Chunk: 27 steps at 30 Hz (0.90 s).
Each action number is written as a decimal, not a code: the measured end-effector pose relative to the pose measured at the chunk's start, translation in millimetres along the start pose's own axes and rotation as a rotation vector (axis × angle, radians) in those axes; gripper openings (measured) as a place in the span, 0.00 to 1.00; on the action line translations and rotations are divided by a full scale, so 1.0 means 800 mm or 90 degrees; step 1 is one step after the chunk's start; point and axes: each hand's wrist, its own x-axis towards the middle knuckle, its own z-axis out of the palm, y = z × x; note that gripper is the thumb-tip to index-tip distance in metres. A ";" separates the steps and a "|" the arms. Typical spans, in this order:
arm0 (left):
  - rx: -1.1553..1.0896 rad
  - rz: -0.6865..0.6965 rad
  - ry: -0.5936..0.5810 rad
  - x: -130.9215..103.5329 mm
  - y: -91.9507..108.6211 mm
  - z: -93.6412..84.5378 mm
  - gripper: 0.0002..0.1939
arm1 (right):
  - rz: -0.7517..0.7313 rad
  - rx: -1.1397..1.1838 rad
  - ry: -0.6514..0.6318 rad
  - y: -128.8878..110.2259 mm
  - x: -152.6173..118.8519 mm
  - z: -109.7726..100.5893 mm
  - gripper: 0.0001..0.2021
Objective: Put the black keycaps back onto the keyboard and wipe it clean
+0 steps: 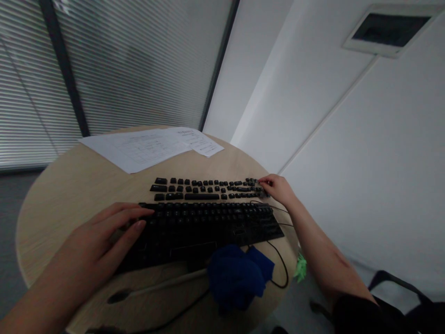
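A black keyboard (208, 232) lies on a round wooden table, its upper rows still bearing keys and its lower part bare. Beyond it, loose black keycaps (201, 196) are laid out in several rows. My left hand (107, 232) rests at the keyboard's left end, fingers apart, with nothing visible in it. Over the right end of the keycap rows, my right hand (274, 186) has its thumb and fingertips pinched together among small keycaps; what they hold, if anything, is too small to tell.
A blue cloth (238, 278) and a thin tool with a dark tip (120, 296) lie in front of the keyboard. Printed papers (139, 150) are at the table's back. Black cables run along the right. A chair (399, 287) stands lower right.
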 end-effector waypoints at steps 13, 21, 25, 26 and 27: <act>-0.001 0.040 0.034 -0.001 -0.006 0.004 0.15 | 0.108 -0.110 -0.200 0.036 0.117 0.061 0.11; 0.009 0.038 0.017 0.003 -0.005 0.006 0.17 | 0.095 -0.125 -0.234 0.032 0.130 0.080 0.12; 0.010 0.022 0.010 0.002 -0.003 0.006 0.18 | 0.086 -0.132 -0.229 0.020 0.138 0.078 0.09; 0.012 0.019 0.006 0.002 -0.003 0.006 0.18 | 0.082 -0.134 -0.223 0.016 0.139 0.075 0.09; 0.014 0.015 0.003 0.002 -0.003 0.006 0.18 | 0.077 -0.136 -0.214 0.012 0.139 0.070 0.08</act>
